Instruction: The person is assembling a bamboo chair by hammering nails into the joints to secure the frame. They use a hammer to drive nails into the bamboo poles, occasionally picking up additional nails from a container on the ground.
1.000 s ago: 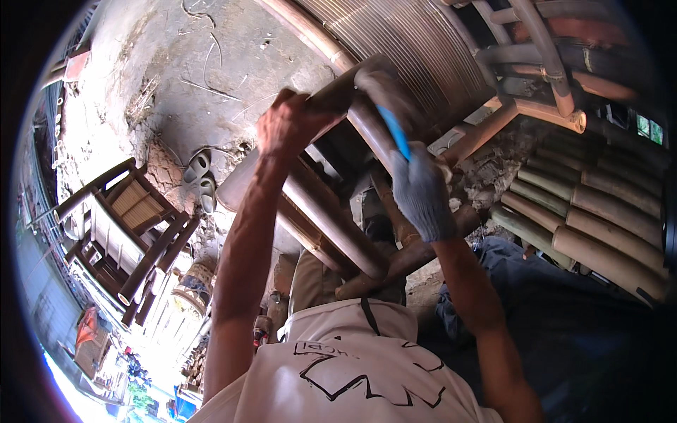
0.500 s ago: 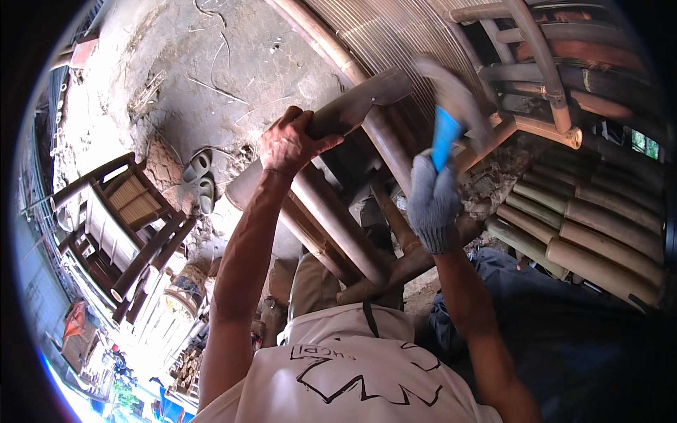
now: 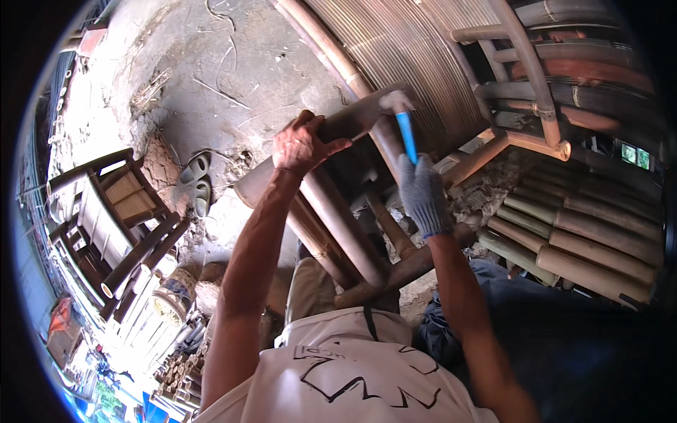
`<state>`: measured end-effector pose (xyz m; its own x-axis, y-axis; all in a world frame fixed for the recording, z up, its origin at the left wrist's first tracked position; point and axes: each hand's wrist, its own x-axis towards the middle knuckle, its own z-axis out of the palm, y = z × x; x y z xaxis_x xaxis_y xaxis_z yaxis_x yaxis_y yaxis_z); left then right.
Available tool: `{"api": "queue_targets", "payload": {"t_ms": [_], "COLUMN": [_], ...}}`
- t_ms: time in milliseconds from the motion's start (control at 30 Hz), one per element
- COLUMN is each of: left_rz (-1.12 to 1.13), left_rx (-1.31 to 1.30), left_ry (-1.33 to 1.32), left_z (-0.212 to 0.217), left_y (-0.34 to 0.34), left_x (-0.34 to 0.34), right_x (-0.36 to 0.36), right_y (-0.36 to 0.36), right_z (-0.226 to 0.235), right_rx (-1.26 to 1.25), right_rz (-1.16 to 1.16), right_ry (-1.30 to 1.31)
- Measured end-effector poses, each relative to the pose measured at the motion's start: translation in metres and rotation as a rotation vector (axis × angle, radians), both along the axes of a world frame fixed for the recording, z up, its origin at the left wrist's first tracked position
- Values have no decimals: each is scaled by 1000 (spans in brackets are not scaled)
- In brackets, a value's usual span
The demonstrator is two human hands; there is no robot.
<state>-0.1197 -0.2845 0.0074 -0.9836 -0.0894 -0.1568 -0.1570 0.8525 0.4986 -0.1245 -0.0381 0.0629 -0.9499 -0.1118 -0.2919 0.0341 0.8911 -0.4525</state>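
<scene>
Gripped in my gloved right hand is a hammer with a blue handle. Its blurred metal head is over the far right end of a thick bamboo pole; whether they touch, I cannot tell. My bare left hand is wrapped over that same pole near its middle, thumb pointing right. The pole lies crosswise at the top of a bamboo frame, whose legs run down toward my knees. Where the pole meets the legs is partly hidden by my left hand and arm.
Beyond the frame lies a slatted bamboo panel. Several cut bamboo lengths are laid side by side at the right. A small bamboo chair and grey sandals are on the left, and a bucket sits nearer me.
The hammer has swung left, from right of the pole to its far end, and my right hand moved slightly left with it. My left hand keeps its hold, shifted slightly right in view.
</scene>
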Motion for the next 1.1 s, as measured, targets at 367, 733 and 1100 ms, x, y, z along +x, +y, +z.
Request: {"api": "queue_targets", "payload": {"t_ms": [367, 733, 1100], "left_rz": [128, 217, 264], "left_rx": [327, 500, 525], "left_ry": [-100, -66, -313], "left_z": [6, -17, -2], "left_y": [-135, -124, -129], "left_x": [138, 149, 135], "right_x": [65, 127, 125], "right_y": [-65, -139, -138], "right_z": [57, 30, -17], "right_rx": [-192, -50, -87], "right_rz": [277, 504, 426], "right_ry": [-78, -10, 149]}}
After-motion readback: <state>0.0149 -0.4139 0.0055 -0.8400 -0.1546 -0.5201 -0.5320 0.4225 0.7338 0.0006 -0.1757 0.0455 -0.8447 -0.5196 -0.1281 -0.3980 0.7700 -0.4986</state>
